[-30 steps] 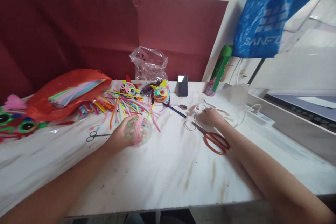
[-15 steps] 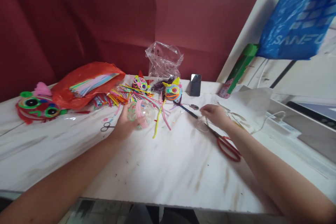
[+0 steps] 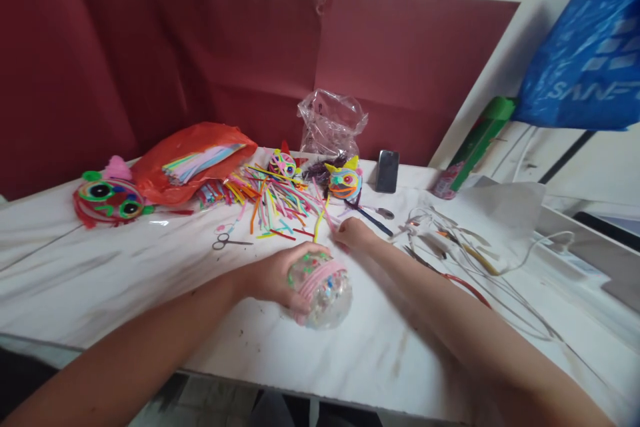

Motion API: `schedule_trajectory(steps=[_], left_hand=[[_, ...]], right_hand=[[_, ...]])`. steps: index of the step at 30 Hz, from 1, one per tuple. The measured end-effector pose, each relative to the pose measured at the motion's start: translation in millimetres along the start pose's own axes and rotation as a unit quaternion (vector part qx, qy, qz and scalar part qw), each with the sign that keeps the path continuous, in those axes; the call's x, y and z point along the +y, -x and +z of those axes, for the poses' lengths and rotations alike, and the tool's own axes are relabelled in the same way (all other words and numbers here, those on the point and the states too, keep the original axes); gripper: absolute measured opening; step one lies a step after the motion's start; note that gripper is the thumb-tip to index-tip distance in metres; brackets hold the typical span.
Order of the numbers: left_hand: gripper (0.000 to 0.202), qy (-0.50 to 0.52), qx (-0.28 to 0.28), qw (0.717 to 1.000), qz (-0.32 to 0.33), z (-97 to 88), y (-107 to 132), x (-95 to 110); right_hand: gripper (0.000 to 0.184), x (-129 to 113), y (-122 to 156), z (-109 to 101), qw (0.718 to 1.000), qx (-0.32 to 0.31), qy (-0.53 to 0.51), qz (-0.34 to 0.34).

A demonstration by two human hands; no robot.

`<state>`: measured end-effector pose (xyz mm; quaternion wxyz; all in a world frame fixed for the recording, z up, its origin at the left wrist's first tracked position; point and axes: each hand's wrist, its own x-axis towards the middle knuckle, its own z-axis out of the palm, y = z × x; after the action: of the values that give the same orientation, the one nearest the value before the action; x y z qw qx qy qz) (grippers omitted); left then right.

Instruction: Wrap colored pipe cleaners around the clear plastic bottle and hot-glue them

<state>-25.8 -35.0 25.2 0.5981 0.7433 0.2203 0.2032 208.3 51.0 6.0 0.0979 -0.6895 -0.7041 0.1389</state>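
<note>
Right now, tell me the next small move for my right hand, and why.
Probably draw the pink strip toward the clear ball: the right hand is at the strip's near end, though its grip is hard to make out, and the left hand holds the ball, which has pink bands across it.

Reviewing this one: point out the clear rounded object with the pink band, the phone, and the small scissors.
Clear rounded object (image 3: 326,293): head view, on its clear side.
Phone (image 3: 387,172): head view, middle of its dark screen.
Small scissors (image 3: 234,242): head view, just past the finger loops.
</note>
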Motion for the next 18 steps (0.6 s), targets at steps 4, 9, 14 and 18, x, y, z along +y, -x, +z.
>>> schedule_trajectory(steps=[4,9,14,18], left_hand=[[0.098,0.003,-0.015,1.000,-0.024,4.2,0,0],[0.101,0.029,-0.023,0.999,-0.039,8.6,1,-1],[0.097,0.027,-0.002,0.999,-0.023,4.5,-1,-2],[0.093,0.030,0.078,0.996,-0.003,-4.2,-7,-11]], right_hand=[[0.027,-2,8,2,0.998,-0.005,-0.036,-0.048],[0.015,-9,8,8,0.992,0.019,-0.069,-0.100],[0.010,8,-24,-2,0.994,0.083,-0.040,-0.056],[0.023,26,-53,-15,0.994,0.112,-0.003,-0.013]])
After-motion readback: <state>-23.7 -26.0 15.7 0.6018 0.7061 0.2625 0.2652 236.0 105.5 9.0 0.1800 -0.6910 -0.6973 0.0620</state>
